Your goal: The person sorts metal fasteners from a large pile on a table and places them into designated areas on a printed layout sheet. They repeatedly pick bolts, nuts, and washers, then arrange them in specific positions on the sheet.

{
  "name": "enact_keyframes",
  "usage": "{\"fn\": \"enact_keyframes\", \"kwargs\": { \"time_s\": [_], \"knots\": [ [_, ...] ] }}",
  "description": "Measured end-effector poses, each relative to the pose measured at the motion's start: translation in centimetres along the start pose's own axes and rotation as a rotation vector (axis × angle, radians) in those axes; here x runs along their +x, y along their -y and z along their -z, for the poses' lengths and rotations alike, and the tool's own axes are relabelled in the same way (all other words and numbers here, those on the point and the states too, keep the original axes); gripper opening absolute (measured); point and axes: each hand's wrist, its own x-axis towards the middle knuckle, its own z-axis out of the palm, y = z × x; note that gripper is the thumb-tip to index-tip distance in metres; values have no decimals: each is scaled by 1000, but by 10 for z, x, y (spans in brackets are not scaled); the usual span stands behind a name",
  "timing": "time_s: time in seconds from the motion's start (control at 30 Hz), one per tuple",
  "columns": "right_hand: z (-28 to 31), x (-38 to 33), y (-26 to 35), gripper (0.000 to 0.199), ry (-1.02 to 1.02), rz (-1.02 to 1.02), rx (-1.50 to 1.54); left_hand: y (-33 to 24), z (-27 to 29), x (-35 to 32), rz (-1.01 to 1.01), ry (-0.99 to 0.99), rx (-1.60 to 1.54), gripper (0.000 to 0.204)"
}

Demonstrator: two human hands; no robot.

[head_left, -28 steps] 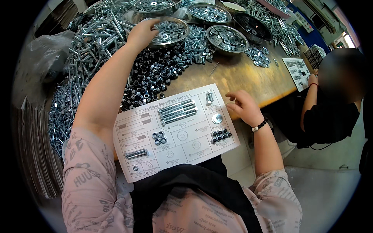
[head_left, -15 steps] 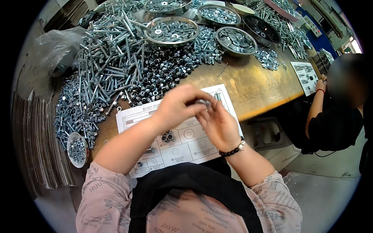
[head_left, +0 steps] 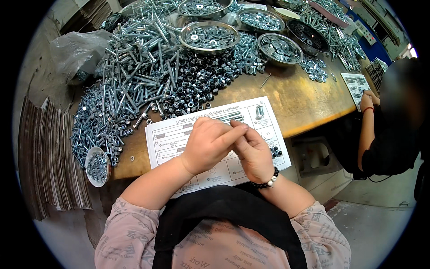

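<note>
Two bare hands meet over the white printed parts sheet (head_left: 179,134) in the head view, the only one we have. Our left hand (head_left: 209,145) lies across the sheet with its fingers pressed together, their tips touching those of our right hand (head_left: 253,154), which wears a dark beaded bracelet (head_left: 268,180). Whether a small part sits between the fingertips we cannot tell; they hide it.

The sheet lies at the near edge of the worn wooden workbench (head_left: 309,101), just in front of us, likely so that sorted pieces can be laid on its printed outlines; a pair of short silver bolts (head_left: 259,111) stands on it at one o'clock from the hands, small dark nuts (head_left: 276,151) at three o'clock.

At eleven o'clock spreads a heap of long silver bolts (head_left: 134,67), at twelve a heap of dark hex nuts (head_left: 197,87), both within easy reach. Beyond, round steel bowls of washers (head_left: 208,36) stand in a row. At nine o'clock a small steel bowl of nuts (head_left: 97,166) sits near the edge. Another person's hand (head_left: 367,102) rests on a second sheet at two o'clock.
</note>
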Motion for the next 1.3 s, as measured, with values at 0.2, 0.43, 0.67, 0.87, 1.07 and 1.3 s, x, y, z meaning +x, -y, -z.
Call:
{"fn": "enact_keyframes", "kwargs": {
  "time_s": [0.2, 0.43, 0.67, 0.87, 1.07, 1.3],
  "knots": [
    [4, 0, 22, 45, 199, -34, -356, 6, 18, 4, 57, 204, -224, 50],
    [19, 77, 47, 40, 325, 58, -867, 9, 39, -1, 366, 84, -265, 40],
    [2, 241, 77, 29, 104, 733, -1889, 14, 49, -32, 691, -46, -261, 32],
    [1, 338, 60, 16, 117, 352, -2249, 11, 57, -51, 799, -20, -247, 37],
    [-11, 335, 59, 23, 55, 257, -2319, 12, 54, -63, 903, -13, -328, 47],
    [-15, 256, 62, 26, -97, 730, -1445, 12, 44, -59, 907, -72, -433, 55]
  ]
}}
